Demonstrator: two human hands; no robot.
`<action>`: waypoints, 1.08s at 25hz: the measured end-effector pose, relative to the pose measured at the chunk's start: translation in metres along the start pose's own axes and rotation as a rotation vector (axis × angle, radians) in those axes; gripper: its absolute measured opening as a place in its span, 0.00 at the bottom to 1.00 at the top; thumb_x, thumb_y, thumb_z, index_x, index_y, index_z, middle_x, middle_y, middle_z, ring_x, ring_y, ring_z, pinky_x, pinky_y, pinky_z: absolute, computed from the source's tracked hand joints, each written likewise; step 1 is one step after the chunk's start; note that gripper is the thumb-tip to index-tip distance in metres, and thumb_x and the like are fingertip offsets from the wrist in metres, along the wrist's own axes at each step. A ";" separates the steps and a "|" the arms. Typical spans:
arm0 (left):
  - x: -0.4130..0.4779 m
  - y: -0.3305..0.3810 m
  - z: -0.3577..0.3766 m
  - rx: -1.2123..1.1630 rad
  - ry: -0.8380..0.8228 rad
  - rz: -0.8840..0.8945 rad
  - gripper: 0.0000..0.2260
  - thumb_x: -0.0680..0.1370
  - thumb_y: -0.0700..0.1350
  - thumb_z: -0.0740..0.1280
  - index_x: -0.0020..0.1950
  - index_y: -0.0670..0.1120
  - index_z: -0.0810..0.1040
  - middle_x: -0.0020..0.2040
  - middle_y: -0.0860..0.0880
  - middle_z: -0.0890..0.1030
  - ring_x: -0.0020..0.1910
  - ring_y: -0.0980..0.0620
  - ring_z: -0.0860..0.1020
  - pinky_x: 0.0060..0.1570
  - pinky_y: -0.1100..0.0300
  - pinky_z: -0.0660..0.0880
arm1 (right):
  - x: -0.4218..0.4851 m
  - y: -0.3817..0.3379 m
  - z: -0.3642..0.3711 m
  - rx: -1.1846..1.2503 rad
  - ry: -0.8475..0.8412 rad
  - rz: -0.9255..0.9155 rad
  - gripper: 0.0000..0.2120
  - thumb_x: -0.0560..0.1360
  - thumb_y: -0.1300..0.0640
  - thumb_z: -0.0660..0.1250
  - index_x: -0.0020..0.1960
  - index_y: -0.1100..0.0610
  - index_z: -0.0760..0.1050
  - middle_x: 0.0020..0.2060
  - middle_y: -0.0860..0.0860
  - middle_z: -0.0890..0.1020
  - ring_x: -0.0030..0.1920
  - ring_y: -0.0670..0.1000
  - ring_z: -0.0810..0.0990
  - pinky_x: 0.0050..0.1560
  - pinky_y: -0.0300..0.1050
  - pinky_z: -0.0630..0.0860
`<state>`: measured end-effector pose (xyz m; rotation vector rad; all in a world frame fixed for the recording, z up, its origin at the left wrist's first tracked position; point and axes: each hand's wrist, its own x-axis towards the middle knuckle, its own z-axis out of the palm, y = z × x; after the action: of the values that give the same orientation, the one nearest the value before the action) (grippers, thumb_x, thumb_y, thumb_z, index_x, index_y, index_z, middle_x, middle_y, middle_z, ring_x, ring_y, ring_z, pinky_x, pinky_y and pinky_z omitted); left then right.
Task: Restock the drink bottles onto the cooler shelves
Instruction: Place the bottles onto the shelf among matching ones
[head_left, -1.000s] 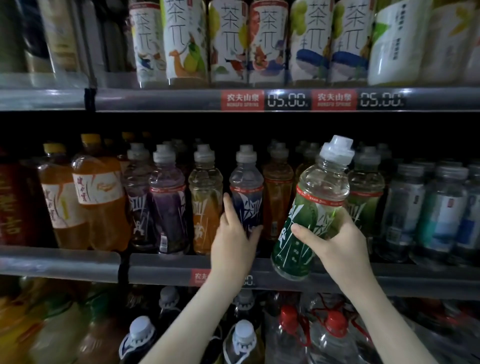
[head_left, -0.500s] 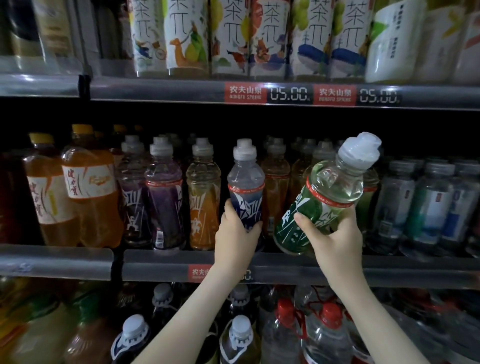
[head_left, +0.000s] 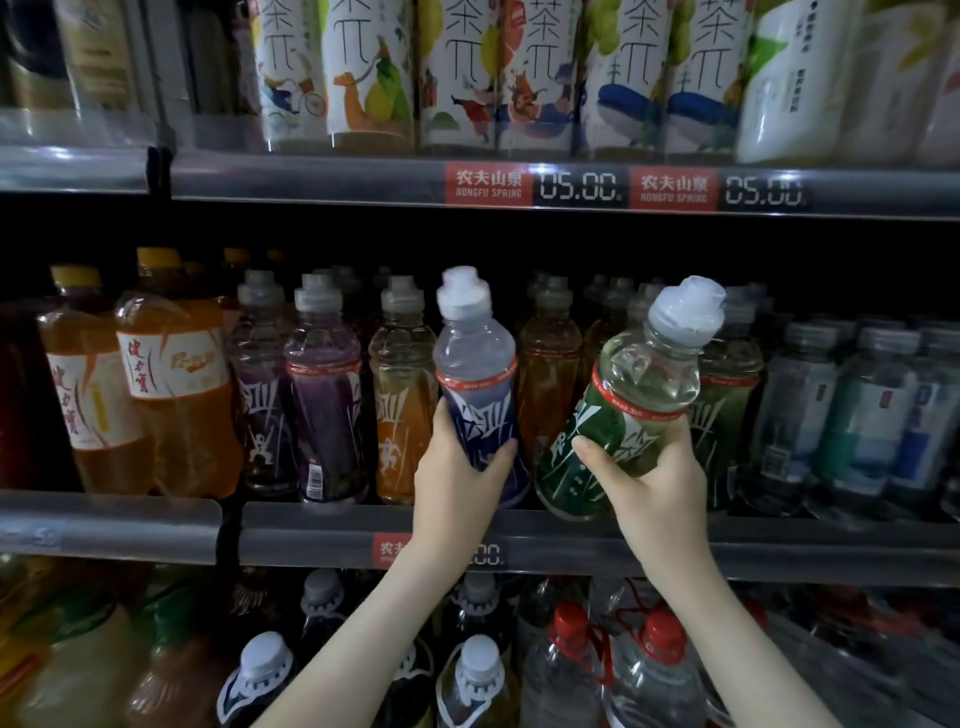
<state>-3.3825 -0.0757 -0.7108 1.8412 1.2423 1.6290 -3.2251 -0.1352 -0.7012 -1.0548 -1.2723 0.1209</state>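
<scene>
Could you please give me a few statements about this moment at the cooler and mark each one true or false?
1. The right hand holds the green-labelled bottle tilted. True.
2. The left hand grips the blue-labelled bottle, which is roughly upright. True.
3. The green-labelled bottle has a red top. False: its cap is pale white.
4. The upper shelf prices read 03.00. False: the price tags read 05.00.
</scene>
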 end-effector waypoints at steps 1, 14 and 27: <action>-0.001 0.000 -0.007 -0.057 0.029 0.027 0.31 0.73 0.48 0.72 0.73 0.47 0.62 0.58 0.54 0.78 0.56 0.55 0.78 0.52 0.61 0.77 | 0.001 0.000 0.005 0.016 0.010 -0.006 0.25 0.68 0.54 0.76 0.61 0.53 0.70 0.51 0.45 0.80 0.51 0.35 0.78 0.49 0.24 0.70; -0.008 -0.004 -0.059 -0.215 0.105 0.076 0.26 0.70 0.41 0.74 0.65 0.45 0.69 0.54 0.54 0.80 0.50 0.63 0.79 0.49 0.70 0.75 | 0.003 0.006 0.050 0.066 -0.077 0.043 0.27 0.69 0.53 0.75 0.65 0.53 0.70 0.55 0.42 0.79 0.54 0.35 0.77 0.52 0.26 0.72; 0.009 -0.004 0.015 0.292 0.059 -0.137 0.31 0.76 0.48 0.68 0.73 0.40 0.59 0.63 0.40 0.74 0.57 0.39 0.76 0.44 0.57 0.68 | 0.015 0.004 -0.075 0.059 0.227 0.003 0.20 0.64 0.50 0.74 0.54 0.52 0.75 0.44 0.41 0.83 0.47 0.40 0.81 0.46 0.29 0.74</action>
<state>-3.3704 -0.0618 -0.7123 1.8334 1.6689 1.5026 -3.1564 -0.1671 -0.6869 -0.9904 -1.0559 0.0392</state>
